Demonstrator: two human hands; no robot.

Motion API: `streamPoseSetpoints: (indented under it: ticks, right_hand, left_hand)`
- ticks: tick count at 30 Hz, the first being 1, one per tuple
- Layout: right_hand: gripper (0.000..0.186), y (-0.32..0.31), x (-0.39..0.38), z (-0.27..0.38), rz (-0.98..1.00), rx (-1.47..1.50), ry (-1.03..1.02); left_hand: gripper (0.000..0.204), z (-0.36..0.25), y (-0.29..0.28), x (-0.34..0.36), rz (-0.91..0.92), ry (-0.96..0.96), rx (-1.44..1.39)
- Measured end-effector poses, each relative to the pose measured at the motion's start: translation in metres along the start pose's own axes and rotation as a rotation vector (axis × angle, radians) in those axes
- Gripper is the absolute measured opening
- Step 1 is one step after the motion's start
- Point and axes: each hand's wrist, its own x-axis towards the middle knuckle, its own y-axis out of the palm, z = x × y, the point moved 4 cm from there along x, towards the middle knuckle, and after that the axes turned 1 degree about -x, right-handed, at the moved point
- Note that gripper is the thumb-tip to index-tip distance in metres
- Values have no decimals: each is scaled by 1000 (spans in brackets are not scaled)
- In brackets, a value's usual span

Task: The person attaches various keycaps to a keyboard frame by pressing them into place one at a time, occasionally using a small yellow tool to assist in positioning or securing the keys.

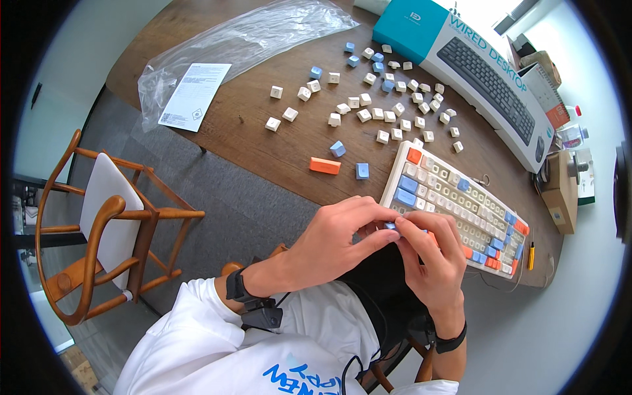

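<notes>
My left hand [332,238] and my right hand [434,257] meet over the near left corner of a keyboard [454,209]. Between their fingertips is a small blue keycap [390,226], partly hidden by the fingers. The keyboard has a cream frame with white, blue and orange caps; bare switch spots show in several rows. Close to it on the table lie a long orange keycap [324,165] and two loose blue keycaps, one square [362,171] and one tilted [338,149]. My hands cover part of the keyboard's left end.
Many loose white keycaps [364,115] and some blue ones are scattered across the wooden table [263,158]. A crumpled clear plastic bag [263,36] and a printed sheet [195,95] lie far left. A keyboard box [480,79] stands far right, beside a cardboard box [559,191]. A wooden chair [112,217] is left.
</notes>
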Motion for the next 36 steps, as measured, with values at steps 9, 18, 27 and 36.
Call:
streamPoseSetpoints:
  ticks: [9, 18, 27, 36]
  right_hand:
    - [36, 0, 1, 4, -13, -45, -14]
    - [31, -5, -7, -20, -49, -30, 211]
    - [27, -3, -2, -39, 30, -6, 288]
    - [24, 7, 4, -27, 56, -32, 289]
  left_hand:
    - [23, -4, -3, 0, -5, -14, -67]
    - [18, 1, 0, 1, -91, 143, 188]
    - [36, 12, 6, 0, -40, 115, 371]
    - [41, 19, 7, 1, -10, 73, 388]
